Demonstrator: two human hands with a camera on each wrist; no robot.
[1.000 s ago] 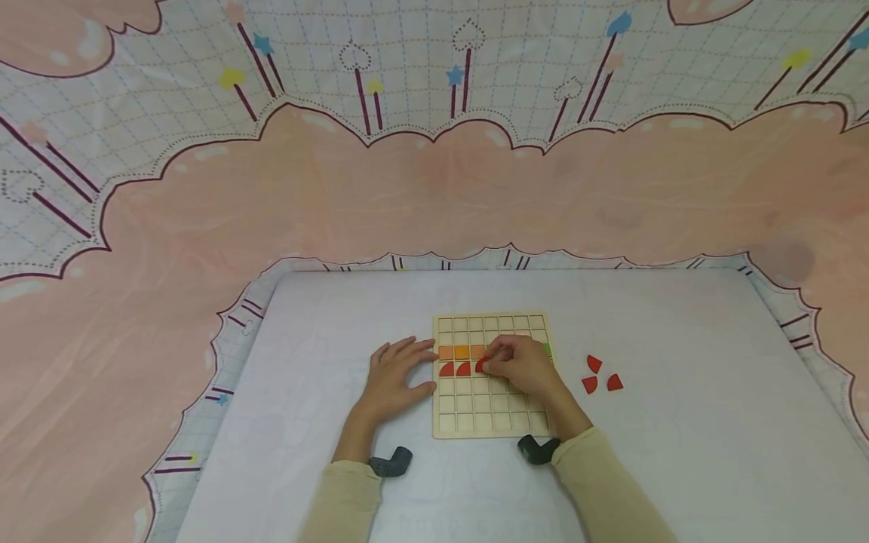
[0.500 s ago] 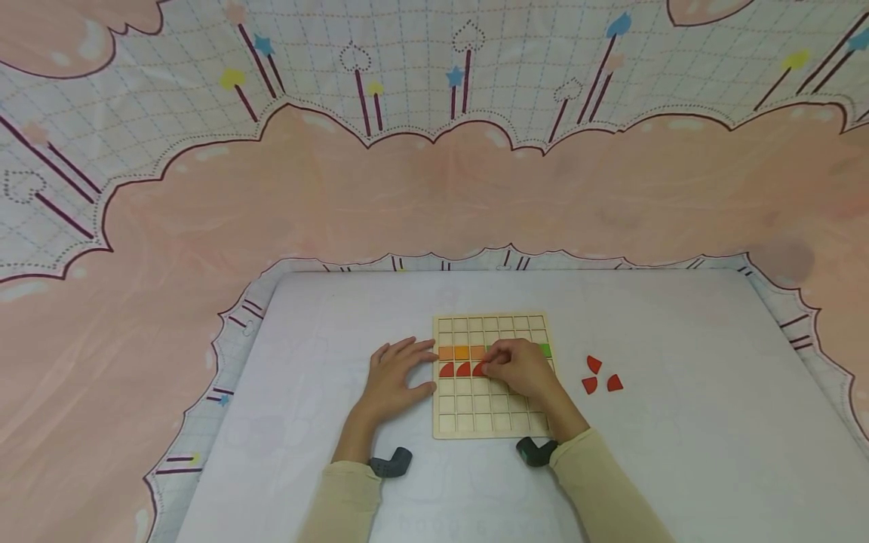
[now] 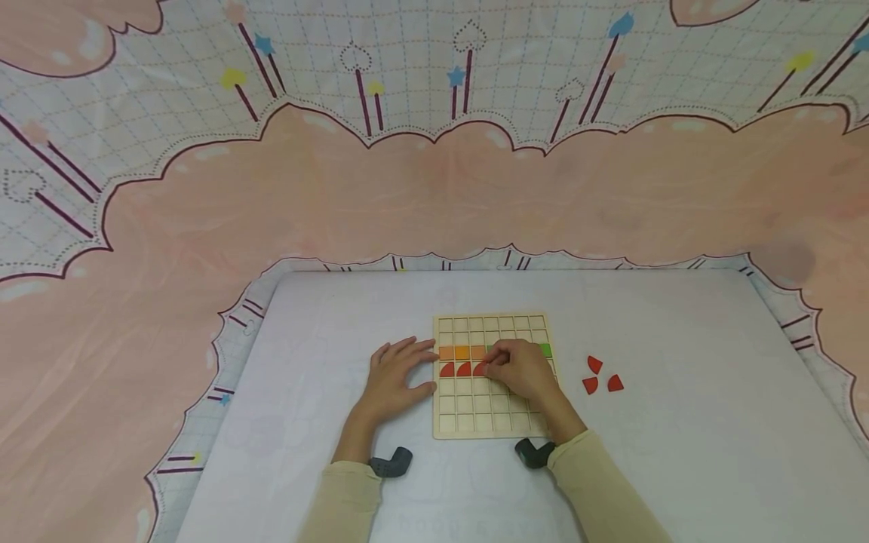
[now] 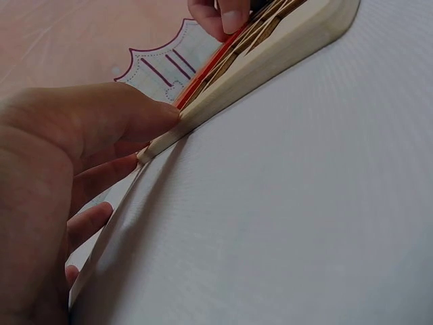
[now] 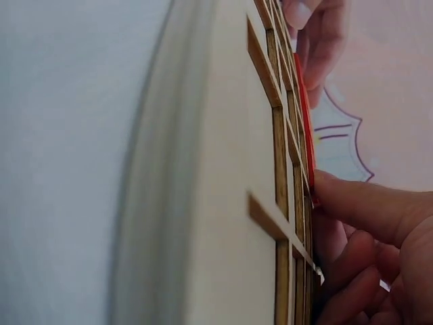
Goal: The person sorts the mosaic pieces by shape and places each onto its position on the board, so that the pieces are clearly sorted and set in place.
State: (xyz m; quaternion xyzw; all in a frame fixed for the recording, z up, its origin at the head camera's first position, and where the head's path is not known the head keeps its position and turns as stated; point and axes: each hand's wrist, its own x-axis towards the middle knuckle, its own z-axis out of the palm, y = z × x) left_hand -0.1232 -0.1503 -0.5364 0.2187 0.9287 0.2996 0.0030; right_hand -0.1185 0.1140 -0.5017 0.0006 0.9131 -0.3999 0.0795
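A pale wooden grid board (image 3: 475,424) lies flat on the white table. My left hand (image 3: 394,383) spreads its fingers beside it, fingertips and thumb at the left edge; the left wrist view has the thumb (image 4: 152,116) right at the board's rim. Over the middle rows, my right hand (image 3: 526,369) pinches a red quarter-circle piece (image 3: 478,369) at the third cell of its row. The right wrist view shows that thumb (image 5: 352,200) against the red edge. Two matching red pieces, one of them this quarter circle (image 3: 446,370), fill the cells to the left.
Orange squares (image 3: 462,352) and a green square (image 3: 546,351) sit in the row above, partly covered by the right hand. Three loose red pieces (image 3: 590,385) lie right of the board. Dark wrist devices (image 3: 391,462) show below both hands.
The red piece in my right hand has settled from a tilt to flat in the third cell. The right hand has shifted very slightly; the left hand has stayed put.
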